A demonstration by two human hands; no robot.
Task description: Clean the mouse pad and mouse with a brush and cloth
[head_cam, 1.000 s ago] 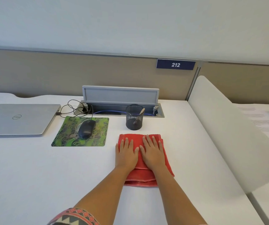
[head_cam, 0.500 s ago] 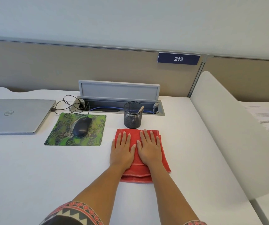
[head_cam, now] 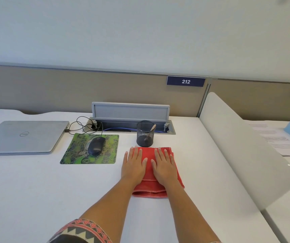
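Observation:
A folded red cloth (head_cam: 149,188) lies on the white desk (head_cam: 27,190). My left hand (head_cam: 134,164) and my right hand (head_cam: 164,166) rest flat on it, palms down, fingers straight. To the left lies a green patterned mouse pad (head_cam: 74,153) with a black wired mouse (head_cam: 96,145) on it. Just behind the cloth stands a black mesh cup (head_cam: 145,135) with a wooden handle (head_cam: 153,127) sticking out, likely the brush; its head is hidden.
A shut silver laptop (head_cam: 22,136) sits at the far left. An open cable tray with a raised grey lid (head_cam: 130,112) lies behind the cup. A white divider panel (head_cam: 242,146) bounds the desk on the right, with papers (head_cam: 274,137) beyond it.
The camera view has shifted. Both hands still lie flat on the cloth, now slightly further apart.

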